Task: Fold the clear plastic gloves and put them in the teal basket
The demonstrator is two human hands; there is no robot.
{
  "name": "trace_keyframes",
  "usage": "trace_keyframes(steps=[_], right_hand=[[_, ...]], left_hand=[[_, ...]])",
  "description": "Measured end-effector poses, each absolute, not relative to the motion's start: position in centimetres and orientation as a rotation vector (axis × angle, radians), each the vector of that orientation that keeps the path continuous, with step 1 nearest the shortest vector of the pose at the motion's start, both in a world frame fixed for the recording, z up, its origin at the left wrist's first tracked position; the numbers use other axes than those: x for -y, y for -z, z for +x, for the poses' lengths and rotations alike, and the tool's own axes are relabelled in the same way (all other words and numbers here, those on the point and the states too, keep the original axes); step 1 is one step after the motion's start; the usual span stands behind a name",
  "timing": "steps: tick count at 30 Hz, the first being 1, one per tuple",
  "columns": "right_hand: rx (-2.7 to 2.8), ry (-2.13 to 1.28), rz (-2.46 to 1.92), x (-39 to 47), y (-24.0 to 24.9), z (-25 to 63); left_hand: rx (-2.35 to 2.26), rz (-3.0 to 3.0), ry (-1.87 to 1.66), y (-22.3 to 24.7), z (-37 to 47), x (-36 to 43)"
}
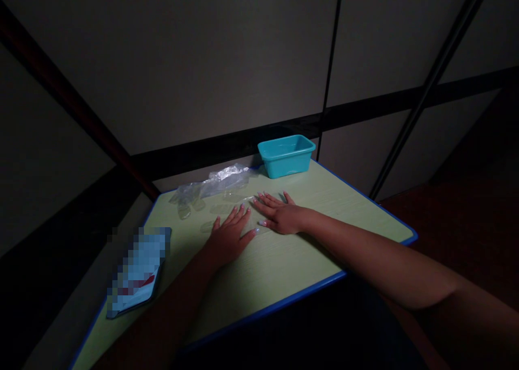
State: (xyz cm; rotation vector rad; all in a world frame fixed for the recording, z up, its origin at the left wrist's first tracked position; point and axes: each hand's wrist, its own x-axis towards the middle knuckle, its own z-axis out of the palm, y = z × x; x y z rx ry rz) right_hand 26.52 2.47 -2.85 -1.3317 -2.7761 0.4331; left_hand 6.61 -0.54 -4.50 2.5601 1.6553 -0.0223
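Note:
My left hand (229, 238) rests palm down on the table with its fingers spread. Beside it, my right hand (284, 216) is also flat, fingers stretched out and thumb pointing toward the left one. Under and between the two hands lies a thin, clear plastic glove (206, 227); its see-through finger shapes show to the left of my left fingertips, and the rest is partly covered. Just beyond my fingers is a crumpled heap of clear plastic (227, 182), with more glove-like finger shapes hanging out of it at the left.
The pale yellow-green table (357, 213) has a blue edge. At its far corner stands a turquoise plastic basket (287, 167). A flat, pixelated packet or device (140, 275) lies at the left edge. Dark-trimmed panels (227, 61) rise directly behind the table.

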Motion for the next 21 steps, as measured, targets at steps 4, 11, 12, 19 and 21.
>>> trace_keyframes(steps=[4, 11, 12, 19, 21], right_hand=[[2.806, -0.574, -1.361, -2.8, 1.9, 27.4], [2.786, -0.682, -1.415, -5.0, 2.1, 29.8], [2.783, -0.697, -1.428, -5.4, 2.1, 30.2], [2.791, -0.758, -1.525, -6.4, 1.6, 31.9], [2.802, -0.766, -1.521, -6.3, 1.5, 32.0]], left_hand=[[-1.662, 2.540, 0.054, 4.1, 6.6, 0.7], [-1.665, 2.519, 0.062, 4.0, 6.6, 0.9], [-1.671, 2.516, 0.057, 4.1, 6.6, 0.8], [-1.692, 2.507, 0.044, 4.5, 6.3, 0.8], [-1.671, 2.516, 0.038, 4.4, 6.2, 0.9]])
